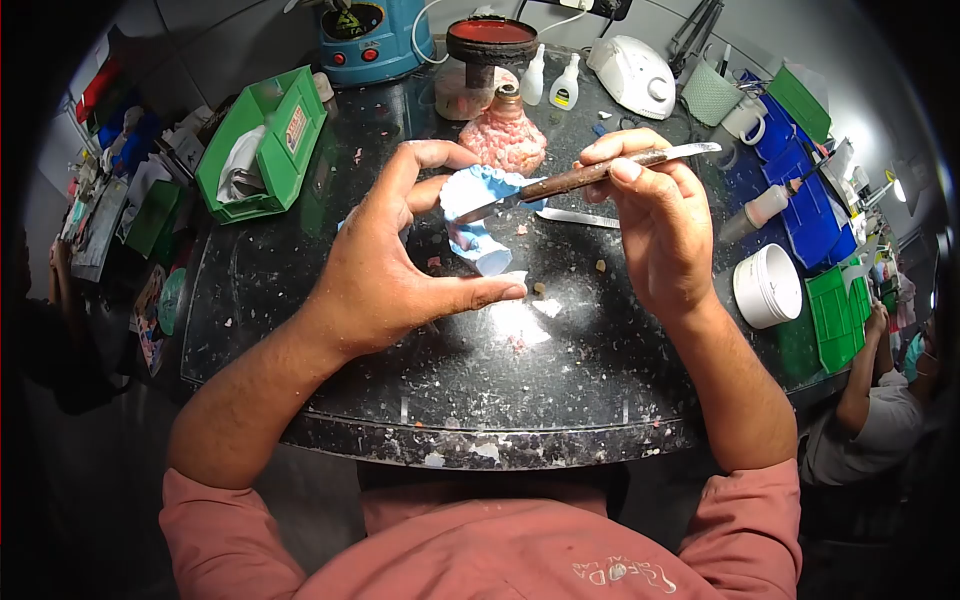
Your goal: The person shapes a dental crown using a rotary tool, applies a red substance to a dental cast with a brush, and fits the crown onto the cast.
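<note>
Here's the blue tooth model point(475, 185), up over the middle of the black table point(450, 385), with the left hand point(395, 250) in a wide C gripping it between thumb and fingers while the right hand point(660, 210) pinches a wooden-handled tool point(570, 184), its left tip at the model's inner curve. Beyond sits a pink-crusted burner point(505, 140), with a labelled green bin point(285, 180) far left and a white tub point(768, 286) right. Lettering marks the blue machine point(375, 45) far off and the pink shirt point(480, 550) nearest, too small to read surely.
</note>
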`<state>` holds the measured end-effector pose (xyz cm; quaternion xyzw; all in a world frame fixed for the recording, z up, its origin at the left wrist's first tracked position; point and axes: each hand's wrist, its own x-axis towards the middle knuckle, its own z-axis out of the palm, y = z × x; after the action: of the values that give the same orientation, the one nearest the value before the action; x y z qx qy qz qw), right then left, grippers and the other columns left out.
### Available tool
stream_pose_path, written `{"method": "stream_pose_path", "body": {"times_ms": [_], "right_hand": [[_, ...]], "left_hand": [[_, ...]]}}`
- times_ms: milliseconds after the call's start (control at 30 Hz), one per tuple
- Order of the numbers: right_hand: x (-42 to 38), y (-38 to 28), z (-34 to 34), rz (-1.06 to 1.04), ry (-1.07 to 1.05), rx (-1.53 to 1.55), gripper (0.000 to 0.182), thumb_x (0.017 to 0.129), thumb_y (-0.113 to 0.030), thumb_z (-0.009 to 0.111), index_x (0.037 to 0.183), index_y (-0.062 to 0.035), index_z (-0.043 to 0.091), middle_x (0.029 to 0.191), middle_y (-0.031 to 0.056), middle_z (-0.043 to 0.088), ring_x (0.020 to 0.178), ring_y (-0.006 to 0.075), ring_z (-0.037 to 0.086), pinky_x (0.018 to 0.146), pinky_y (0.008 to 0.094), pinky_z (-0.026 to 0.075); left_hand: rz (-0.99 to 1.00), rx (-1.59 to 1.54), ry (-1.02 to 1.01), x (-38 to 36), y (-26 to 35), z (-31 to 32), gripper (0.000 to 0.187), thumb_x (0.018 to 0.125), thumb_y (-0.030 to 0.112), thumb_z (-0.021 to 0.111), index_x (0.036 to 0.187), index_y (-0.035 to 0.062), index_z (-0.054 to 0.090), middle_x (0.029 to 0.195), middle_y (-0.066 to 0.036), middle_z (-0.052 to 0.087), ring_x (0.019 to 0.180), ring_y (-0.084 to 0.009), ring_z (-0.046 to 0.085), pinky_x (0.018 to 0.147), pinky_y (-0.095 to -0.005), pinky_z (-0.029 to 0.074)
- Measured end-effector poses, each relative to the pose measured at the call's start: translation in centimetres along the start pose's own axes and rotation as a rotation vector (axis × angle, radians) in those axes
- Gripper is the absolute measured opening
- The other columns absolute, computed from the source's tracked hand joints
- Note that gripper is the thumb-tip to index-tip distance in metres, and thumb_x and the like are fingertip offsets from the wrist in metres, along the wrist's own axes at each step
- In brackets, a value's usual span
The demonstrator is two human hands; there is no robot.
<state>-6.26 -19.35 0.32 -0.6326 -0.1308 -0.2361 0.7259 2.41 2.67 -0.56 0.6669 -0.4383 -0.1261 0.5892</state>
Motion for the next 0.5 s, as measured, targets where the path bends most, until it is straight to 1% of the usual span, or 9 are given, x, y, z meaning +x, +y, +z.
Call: {"method": "stream_pose_path", "body": {"times_ms": [33,167,267,367,433,467,500], "right_hand": [[0.03,-0.04,-0.04,0.002,-0.014,-0.011,0.019,0.092,-0.011,0.058,0.102,0.003,0.064,0.1,0.0092,0.066,0.087,0.0142,0.058,0.084,0.0292,0.045],[0.06,0.0,-0.13,0.005,0.008,0.016,0.019,0.092,-0.011,0.058,0.102,0.0028,0.065,0.099,0.0088,0.066,0.087,0.0142,0.058,0.084,0.0293,0.045],[0.1,0.18,-0.38,0.009,-0.022,0.032,0.018,0.091,-0.011,0.058,0.101,0.0029,0.065,0.1,0.009,0.066,0.087,0.0142,0.057,0.084,0.0296,0.046],[0.07,0.15,-0.24,0.013,0.007,0.018,0.018,0.091,-0.012,0.058,0.101,0.0027,0.064,0.1,0.0092,0.066,0.087,0.0143,0.057,0.084,0.0298,0.046],[-0.03,0.19,-0.45,0.028,-0.006,-0.006,0.024,0.09,-0.017,0.055,0.101,0.0036,0.061,0.103,0.0115,0.061,0.091,0.0178,0.054,0.084,0.031,0.042],[-0.03,0.12,-0.32,0.028,-0.005,-0.006,0.024,0.09,-0.017,0.055,0.101,0.0036,0.061,0.103,0.0115,0.061,0.091,0.0178,0.054,0.084,0.031,0.042],[0.01,-0.02,-0.08,0.038,0.009,-0.011,0.023,0.09,-0.016,0.055,0.1,0.0036,0.061,0.102,0.0114,0.06,0.091,0.0181,0.055,0.084,0.0309,0.042]], "left_hand": [[0.031,0.031,-0.002,0.03,-0.12,-0.04,0.085,0.065,0.01,0.091,0.132,0.0029,0.039,0.12,-0.012,0.063,0.112,-0.0133,0.056,0.097,-0.0278,0.044],[0.037,0.033,-0.007,0.02,-0.08,-0.02,0.087,0.064,0.011,0.092,0.132,0.0027,0.038,0.121,-0.012,0.063,0.113,-0.0135,0.056,0.097,-0.0281,0.043],[0.035,0.016,0.002,0.01,-0.01,0.0,0.088,0.065,0.011,0.092,0.133,0.0026,0.038,0.121,-0.012,0.063,0.114,-0.0138,0.056,0.098,-0.0284,0.043],[0.085,0.054,0.008,0.08,-0.08,-0.07,0.089,0.064,0.011,0.092,0.134,0.0024,0.037,0.12,-0.012,0.063,0.114,-0.0144,0.056,0.098,-0.0288,0.043],[0.109,0.059,0.011,0.12,-0.32,-0.1,0.089,0.065,0.01,0.091,0.135,0.0023,0.037,0.125,-0.011,0.058,0.117,-0.0154,0.055,0.1,-0.0295,0.042],[0.108,0.058,0.01,0.16,-0.31,-0.1,0.089,0.065,0.01,0.091,0.135,0.0023,0.037,0.125,-0.011,0.058,0.117,-0.0154,0.055,0.1,-0.0295,0.042],[0.141,0.079,0.013,0.2,-0.27,-0.08,0.089,0.065,0.009,0.091,0.136,0.0025,0.037,0.129,-0.011,0.054,0.12,-0.0163,0.053,0.102,-0.03,0.041]]}}
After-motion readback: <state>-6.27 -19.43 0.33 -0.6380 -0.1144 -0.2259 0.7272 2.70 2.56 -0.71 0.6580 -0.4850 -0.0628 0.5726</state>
